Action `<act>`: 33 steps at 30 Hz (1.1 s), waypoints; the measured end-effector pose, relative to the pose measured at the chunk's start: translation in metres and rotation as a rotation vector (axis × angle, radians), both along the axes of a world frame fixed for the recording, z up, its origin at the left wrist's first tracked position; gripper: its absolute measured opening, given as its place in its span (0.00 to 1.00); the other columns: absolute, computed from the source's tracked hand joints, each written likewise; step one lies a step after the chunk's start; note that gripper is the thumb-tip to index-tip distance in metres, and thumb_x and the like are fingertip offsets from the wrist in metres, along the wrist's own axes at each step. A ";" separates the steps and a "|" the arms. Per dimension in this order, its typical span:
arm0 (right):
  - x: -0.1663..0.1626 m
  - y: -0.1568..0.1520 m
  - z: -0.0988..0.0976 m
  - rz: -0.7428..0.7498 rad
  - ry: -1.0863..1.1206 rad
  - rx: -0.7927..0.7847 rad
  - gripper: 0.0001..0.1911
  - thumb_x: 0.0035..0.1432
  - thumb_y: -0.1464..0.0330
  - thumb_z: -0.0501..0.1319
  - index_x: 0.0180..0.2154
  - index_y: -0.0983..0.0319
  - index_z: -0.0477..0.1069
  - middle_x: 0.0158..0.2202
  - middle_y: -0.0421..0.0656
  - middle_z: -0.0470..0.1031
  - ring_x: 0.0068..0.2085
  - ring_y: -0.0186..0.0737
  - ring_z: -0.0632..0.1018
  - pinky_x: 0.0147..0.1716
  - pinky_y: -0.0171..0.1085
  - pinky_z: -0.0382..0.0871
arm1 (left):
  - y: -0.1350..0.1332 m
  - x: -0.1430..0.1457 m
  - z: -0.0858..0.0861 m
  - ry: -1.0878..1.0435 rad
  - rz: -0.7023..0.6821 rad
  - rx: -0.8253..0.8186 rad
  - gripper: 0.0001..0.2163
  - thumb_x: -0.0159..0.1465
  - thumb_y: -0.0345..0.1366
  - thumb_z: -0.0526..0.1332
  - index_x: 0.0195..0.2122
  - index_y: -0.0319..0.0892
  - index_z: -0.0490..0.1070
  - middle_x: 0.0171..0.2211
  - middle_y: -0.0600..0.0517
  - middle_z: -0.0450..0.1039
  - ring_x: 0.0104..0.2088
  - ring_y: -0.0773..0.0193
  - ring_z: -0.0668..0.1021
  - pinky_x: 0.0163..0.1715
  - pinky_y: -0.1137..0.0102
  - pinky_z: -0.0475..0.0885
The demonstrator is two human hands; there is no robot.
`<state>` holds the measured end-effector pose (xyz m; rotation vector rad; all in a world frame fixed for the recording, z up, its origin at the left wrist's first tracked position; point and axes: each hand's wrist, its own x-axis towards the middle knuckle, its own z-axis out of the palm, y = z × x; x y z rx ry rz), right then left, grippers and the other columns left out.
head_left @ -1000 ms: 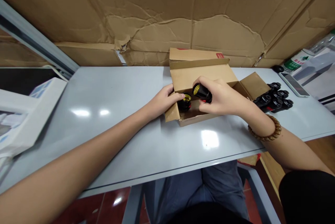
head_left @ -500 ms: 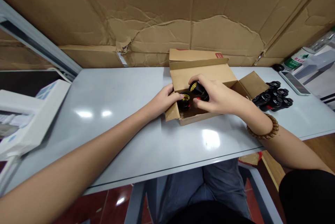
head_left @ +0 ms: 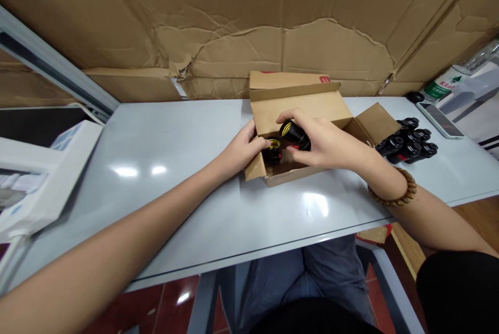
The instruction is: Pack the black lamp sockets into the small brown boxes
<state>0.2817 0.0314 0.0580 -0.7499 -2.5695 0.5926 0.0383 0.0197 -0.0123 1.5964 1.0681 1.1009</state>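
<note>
An open cardboard box [head_left: 286, 176] sits on the table in front of me with its lid folded back. My left hand [head_left: 246, 151] grips the box's left end, thumb over the edge and fingers outside. Inside, by that thumb, one black lamp socket [head_left: 273, 156] stands with its yellow threaded mouth up. My right hand [head_left: 317, 139] is closed round another black lamp socket [head_left: 295, 135], held tilted over the box with its mouth facing up and left. Part of that socket is hidden by my fingers.
Several similar black sockets [head_left: 412, 142] stand grouped to the right of the box, partly behind its side flap [head_left: 377, 121]. A phone [head_left: 440, 119] and a plastic bottle [head_left: 444, 84] are at the far right. A white device [head_left: 66, 167] is on the left; a cardboard wall [head_left: 234, 22] rises behind.
Both hands keep their grips and almost their positions. The view has shifted very slightly; the held socket remains tilted over the box.
</note>
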 end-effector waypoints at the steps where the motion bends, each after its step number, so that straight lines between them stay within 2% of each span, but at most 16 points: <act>1: 0.000 0.000 0.000 -0.001 0.013 0.014 0.24 0.66 0.69 0.65 0.62 0.61 0.69 0.43 0.46 0.84 0.37 0.43 0.81 0.38 0.39 0.71 | 0.001 0.000 -0.001 -0.008 -0.001 0.013 0.27 0.57 0.40 0.65 0.59 0.44 0.73 0.62 0.45 0.80 0.66 0.38 0.78 0.69 0.48 0.75; 5: 0.000 0.000 0.001 0.009 -0.005 0.055 0.20 0.65 0.67 0.64 0.58 0.61 0.71 0.40 0.44 0.83 0.32 0.39 0.75 0.34 0.37 0.65 | 0.002 -0.001 -0.004 -0.030 0.002 0.014 0.29 0.58 0.40 0.66 0.62 0.45 0.69 0.65 0.43 0.77 0.68 0.37 0.76 0.69 0.49 0.74; 9: 0.000 0.000 0.001 0.009 -0.016 0.054 0.17 0.64 0.67 0.64 0.54 0.61 0.72 0.38 0.43 0.82 0.31 0.38 0.74 0.33 0.36 0.63 | -0.001 -0.001 -0.003 -0.055 0.003 -0.020 0.29 0.59 0.41 0.68 0.61 0.47 0.65 0.66 0.44 0.76 0.70 0.38 0.75 0.62 0.52 0.79; 12: 0.000 0.000 0.000 0.003 -0.008 0.047 0.20 0.67 0.66 0.63 0.59 0.62 0.71 0.40 0.45 0.83 0.33 0.40 0.76 0.35 0.37 0.65 | -0.004 -0.001 -0.003 -0.075 -0.004 -0.085 0.31 0.59 0.41 0.67 0.62 0.48 0.59 0.61 0.45 0.78 0.63 0.42 0.81 0.54 0.55 0.82; 15: 0.000 0.000 -0.001 -0.017 -0.026 0.020 0.26 0.70 0.66 0.62 0.66 0.64 0.67 0.48 0.51 0.84 0.40 0.46 0.81 0.41 0.40 0.70 | -0.005 -0.001 -0.002 -0.096 -0.004 -0.124 0.37 0.59 0.41 0.68 0.66 0.50 0.52 0.57 0.46 0.80 0.57 0.45 0.85 0.51 0.56 0.83; 18: 0.000 0.000 -0.001 -0.035 -0.046 0.011 0.28 0.72 0.64 0.61 0.69 0.64 0.66 0.53 0.55 0.85 0.44 0.50 0.83 0.44 0.43 0.73 | -0.005 0.000 -0.002 -0.115 0.010 -0.125 0.41 0.58 0.40 0.70 0.69 0.51 0.49 0.59 0.46 0.80 0.57 0.46 0.86 0.50 0.57 0.83; 22: 0.000 -0.001 0.000 -0.041 -0.103 0.007 0.28 0.72 0.64 0.58 0.69 0.66 0.66 0.54 0.57 0.85 0.47 0.53 0.84 0.46 0.45 0.73 | -0.005 0.000 -0.002 -0.116 0.013 -0.127 0.42 0.58 0.40 0.70 0.69 0.52 0.48 0.61 0.45 0.80 0.58 0.46 0.85 0.48 0.59 0.83; 25: 0.001 -0.002 0.000 -0.046 -0.105 0.014 0.30 0.71 0.64 0.59 0.70 0.66 0.65 0.51 0.55 0.85 0.44 0.51 0.84 0.44 0.44 0.72 | -0.005 0.000 -0.003 -0.117 0.007 -0.123 0.42 0.59 0.40 0.70 0.70 0.52 0.48 0.61 0.45 0.80 0.56 0.47 0.86 0.47 0.60 0.83; 28: 0.000 -0.002 0.000 -0.031 -0.067 -0.011 0.31 0.68 0.66 0.64 0.70 0.64 0.65 0.45 0.48 0.85 0.38 0.45 0.81 0.39 0.40 0.70 | -0.004 -0.001 -0.005 -0.118 -0.009 -0.119 0.41 0.60 0.41 0.70 0.70 0.53 0.48 0.60 0.46 0.80 0.54 0.48 0.87 0.48 0.59 0.83; 33: 0.000 -0.001 0.000 -0.003 -0.019 0.045 0.23 0.67 0.67 0.63 0.61 0.63 0.70 0.39 0.44 0.82 0.32 0.40 0.75 0.34 0.37 0.64 | -0.005 -0.001 -0.004 -0.113 -0.011 -0.107 0.40 0.60 0.42 0.69 0.69 0.52 0.49 0.59 0.46 0.79 0.54 0.48 0.86 0.48 0.60 0.83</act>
